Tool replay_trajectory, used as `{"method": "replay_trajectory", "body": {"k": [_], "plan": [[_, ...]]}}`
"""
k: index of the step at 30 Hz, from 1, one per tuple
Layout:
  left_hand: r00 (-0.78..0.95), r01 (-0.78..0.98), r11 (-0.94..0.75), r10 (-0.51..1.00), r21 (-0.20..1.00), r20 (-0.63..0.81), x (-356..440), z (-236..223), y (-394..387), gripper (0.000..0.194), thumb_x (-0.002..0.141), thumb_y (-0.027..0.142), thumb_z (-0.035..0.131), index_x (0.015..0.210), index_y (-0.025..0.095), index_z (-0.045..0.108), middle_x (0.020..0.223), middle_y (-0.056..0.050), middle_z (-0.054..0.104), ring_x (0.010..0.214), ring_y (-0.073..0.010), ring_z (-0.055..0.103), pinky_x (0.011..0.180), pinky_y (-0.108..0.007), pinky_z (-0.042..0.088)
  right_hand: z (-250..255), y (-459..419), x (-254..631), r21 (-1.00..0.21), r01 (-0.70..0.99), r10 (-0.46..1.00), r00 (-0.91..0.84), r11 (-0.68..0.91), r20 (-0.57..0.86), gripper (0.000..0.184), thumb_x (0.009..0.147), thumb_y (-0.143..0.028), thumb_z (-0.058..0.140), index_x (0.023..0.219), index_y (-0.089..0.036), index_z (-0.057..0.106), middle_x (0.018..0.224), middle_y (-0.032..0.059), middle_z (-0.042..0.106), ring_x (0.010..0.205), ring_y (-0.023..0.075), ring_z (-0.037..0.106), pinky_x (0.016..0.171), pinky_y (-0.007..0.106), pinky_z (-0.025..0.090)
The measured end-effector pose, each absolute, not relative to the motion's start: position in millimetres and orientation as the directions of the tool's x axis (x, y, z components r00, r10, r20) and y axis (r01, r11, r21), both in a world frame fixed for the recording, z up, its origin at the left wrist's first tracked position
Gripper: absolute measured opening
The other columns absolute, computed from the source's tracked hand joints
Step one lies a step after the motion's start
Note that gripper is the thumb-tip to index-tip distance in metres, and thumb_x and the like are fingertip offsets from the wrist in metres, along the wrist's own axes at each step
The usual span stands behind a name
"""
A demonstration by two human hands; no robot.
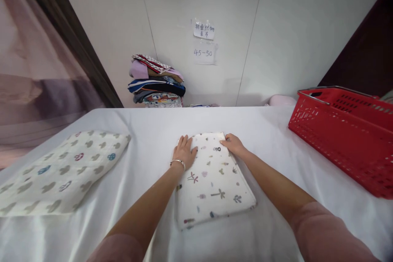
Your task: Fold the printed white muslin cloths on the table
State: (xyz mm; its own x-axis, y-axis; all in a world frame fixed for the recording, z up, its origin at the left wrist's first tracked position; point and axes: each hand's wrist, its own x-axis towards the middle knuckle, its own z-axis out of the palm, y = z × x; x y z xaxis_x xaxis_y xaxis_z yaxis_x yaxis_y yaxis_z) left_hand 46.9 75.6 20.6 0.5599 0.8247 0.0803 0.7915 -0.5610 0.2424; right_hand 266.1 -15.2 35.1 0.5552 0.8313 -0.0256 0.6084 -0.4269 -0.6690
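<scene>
In front of me a folded white cloth (211, 184) printed with small palm trees and plants lies on the white-covered table (245, 120). My left hand (184, 151), with a bracelet at the wrist, rests flat on the cloth's far left part, fingers stretched out. At the far right corner my right hand (233, 144) pinches the cloth's edge between thumb and fingers. Off to the left lies another folded cloth (72, 163), cream with grey mushroom-like shapes and a few blue and red ones; neither hand touches it.
A red plastic basket (340, 131) with a metal handle stands on the right side of the table. Behind the far edge rises a stack of folded fabrics (156, 84) against the wall. Paper signs (204, 52) are taped there. A pink curtain (39, 82) hangs at left.
</scene>
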Motion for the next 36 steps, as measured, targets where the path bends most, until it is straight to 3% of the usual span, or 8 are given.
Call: {"method": "replay_trajectory", "body": {"k": [7, 13, 17, 20, 24, 27, 31, 36], "plan": [[0.563, 0.788, -0.562, 0.823, 0.252, 0.073, 46.6, 22.3, 75.4, 0.056, 0.085, 0.047, 0.028, 0.134, 0.019, 0.031, 0.145, -0.003, 0.018, 0.134, -0.0225, 0.008, 0.103, -0.044, 0.026, 32.4, -49.2, 254.3, -0.699, 0.605, 0.864, 0.503, -0.381, -0.036, 0.027, 0.069, -0.045, 0.054, 0.075, -0.019, 0.056, 0.074, 0.0016, 0.060, 0.065, 0.0152, 0.053, 0.057, 0.024, 0.035], [0.562, 0.790, -0.557, 0.825, 0.254, 0.063, 47.4, 23.7, 74.5, 0.057, 0.085, 0.048, 0.027, 0.134, 0.018, 0.031, 0.146, -0.003, 0.017, 0.134, -0.0220, 0.008, 0.103, -0.044, 0.025, 18.3, -60.9, 257.0, -0.677, 0.682, 0.883, 0.459, -0.279, 0.099, 0.017, 0.075, -0.035, 0.047, 0.074, -0.020, 0.056, 0.093, 0.0038, 0.060, 0.085, 0.0172, 0.052, 0.070, 0.026, 0.036], [0.559, 0.789, -0.556, 0.826, 0.261, 0.071, 47.5, 20.3, 75.7, 0.058, 0.085, 0.049, 0.027, 0.134, 0.018, 0.030, 0.146, -0.003, 0.017, 0.134, -0.0218, 0.007, 0.104, -0.043, 0.024, 11.6, -59.8, 257.1, -0.687, 0.667, 0.868, 0.485, -0.290, 0.105, 0.021, 0.078, -0.037, 0.043, 0.076, -0.020, 0.056, 0.089, 0.0046, 0.061, 0.079, 0.0173, 0.053, 0.069, 0.028, 0.037], [0.558, 0.787, -0.556, 0.826, 0.268, 0.078, 46.2, 19.9, 77.1, 0.057, 0.085, 0.048, 0.028, 0.134, 0.019, 0.031, 0.145, -0.003, 0.018, 0.133, -0.0220, 0.009, 0.103, -0.043, 0.025, 6.6, -62.8, 255.1, -0.727, 0.629, 0.850, 0.513, -0.274, 0.123, 0.023, 0.075, -0.042, 0.048, 0.073, -0.020, 0.054, 0.098, 0.0045, 0.061, 0.082, 0.0175, 0.054, 0.071, 0.028, 0.038], [0.552, 0.786, -0.576, 0.817, 0.225, 0.166, 49.4, 29.3, 73.5, 0.050, 0.084, 0.042, 0.037, 0.127, 0.017, 0.041, 0.142, -0.008, 0.027, 0.131, -0.0254, 0.017, 0.104, -0.046, 0.019, 0.8, -69.6, 254.7, -0.864, 0.485, 0.828, 0.535, -0.134, 0.171, 0.022, 0.073, -0.043, 0.051, 0.071, -0.021, 0.053, 0.113, 0.0030, 0.057, 0.097, 0.0181, 0.053, 0.082, 0.030, 0.038], [0.604, 0.723, -0.644, 0.765, 0.249, 0.225, 67.0, 41.0, 58.6, 0.035, 0.084, 0.036, 0.040, 0.110, 0.019, 0.055, 0.123, -0.008, 0.051, 0.116, -0.0234, 0.041, 0.098, -0.038, 0.029, -1.8, -71.6, 256.6, -0.922, 0.379, 0.841, 0.522, -0.077, 0.145, 0.023, 0.077, -0.039, 0.044, 0.069, -0.021, 0.055, 0.116, 0.0024, 0.056, 0.101, 0.0176, 0.052, 0.087, 0.030, 0.037], [0.643, 0.671, -0.587, 0.765, 0.453, 0.039, 110.4, 50.5, 27.2, 0.027, 0.082, 0.041, 0.043, 0.085, 0.022, 0.061, 0.089, -0.002, 0.065, 0.082, -0.0160, 0.058, 0.074, -0.026, 0.043, -3.1, -71.3, 259.5, -0.929, 0.367, 0.849, 0.505, -0.047, 0.156, 0.018, 0.075, -0.034, 0.046, 0.068, -0.020, 0.054, 0.113, 0.0034, 0.057, 0.101, 0.0180, 0.053, 0.089, 0.030, 0.037], [0.538, 0.769, -0.413, 0.831, 0.489, -0.144, 151.3, 52.3, 8.1, 0.031, 0.075, 0.049, 0.050, 0.081, 0.022, 0.063, 0.087, -0.004, 0.066, 0.081, -0.0185, 0.059, 0.069, -0.026, 0.043, -6.7, -70.2, 263.2, -0.908, 0.417, 0.855, 0.483, -0.034, 0.189, 0.016, 0.075, -0.033, 0.045, 0.071, -0.020, 0.055, 0.113, 0.0040, 0.058, 0.102, 0.0178, 0.052, 0.091, 0.032, 0.036]]}}
